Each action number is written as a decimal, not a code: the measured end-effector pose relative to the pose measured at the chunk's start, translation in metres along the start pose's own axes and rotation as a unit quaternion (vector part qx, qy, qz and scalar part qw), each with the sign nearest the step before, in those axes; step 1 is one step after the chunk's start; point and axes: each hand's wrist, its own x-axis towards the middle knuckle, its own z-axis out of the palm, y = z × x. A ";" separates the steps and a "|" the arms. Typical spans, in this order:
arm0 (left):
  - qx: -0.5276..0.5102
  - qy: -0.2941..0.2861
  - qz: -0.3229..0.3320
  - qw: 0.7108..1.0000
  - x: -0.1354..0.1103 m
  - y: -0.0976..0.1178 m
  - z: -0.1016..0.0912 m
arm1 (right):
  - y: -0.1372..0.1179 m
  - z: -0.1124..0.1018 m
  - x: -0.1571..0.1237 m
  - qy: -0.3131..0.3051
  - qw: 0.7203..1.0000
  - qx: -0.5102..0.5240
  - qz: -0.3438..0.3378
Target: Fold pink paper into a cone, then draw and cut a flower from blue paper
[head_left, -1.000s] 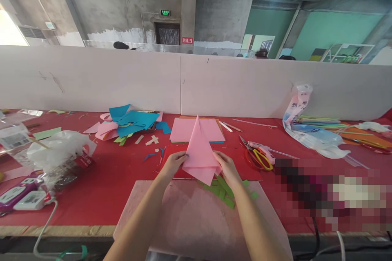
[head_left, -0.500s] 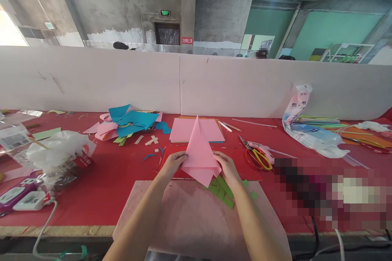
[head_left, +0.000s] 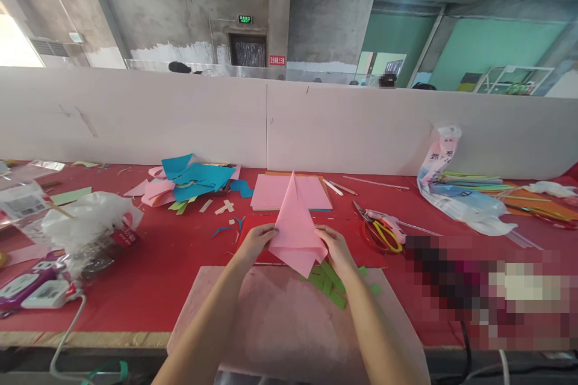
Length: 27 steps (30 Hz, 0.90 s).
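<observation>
A pink paper sheet point(head_left: 295, 225) folded into a kite shape points away from me, held up over the red table point(head_left: 171, 277). My left hand point(head_left: 254, 243) pinches its left lower corner. My right hand point(head_left: 335, 246) pinches its right lower corner. Both hands are closed on the paper. Under the paper's lower tip lie green paper strips point(head_left: 329, 281) on a translucent pink mat point(head_left: 280, 319).
A stack of pink sheets point(head_left: 311, 191) lies just beyond. Scissors point(head_left: 382, 230) rest to the right. Blue and pink paper scraps point(head_left: 192, 180) sit back left. A plastic bag point(head_left: 88, 219) and a power strip point(head_left: 34, 289) are at left; a packet of coloured sheets point(head_left: 465, 198) at right. A white partition point(head_left: 266, 123) closes the back.
</observation>
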 end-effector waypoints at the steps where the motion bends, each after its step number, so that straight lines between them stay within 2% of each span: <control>1: 0.001 0.001 0.000 1.000 0.000 0.000 0.000 | 0.000 0.000 0.000 0.001 1.000 0.000 -0.001; 15: -0.033 -0.002 -0.012 0.999 0.000 0.001 -0.001 | 0.000 0.000 0.000 0.002 1.000 0.000 -0.013; 20: -0.048 0.040 -0.026 0.998 0.000 0.002 0.000 | -0.003 0.001 -0.001 0.011 1.000 0.016 -0.019; 23: -0.024 0.038 -0.020 0.999 -0.001 0.003 0.000 | -0.003 0.001 -0.001 0.022 1.000 0.019 -0.010; 27: 0.036 0.014 0.001 0.999 -0.004 0.008 0.002 | -0.001 -0.001 -0.001 0.004 0.999 -0.027 -0.035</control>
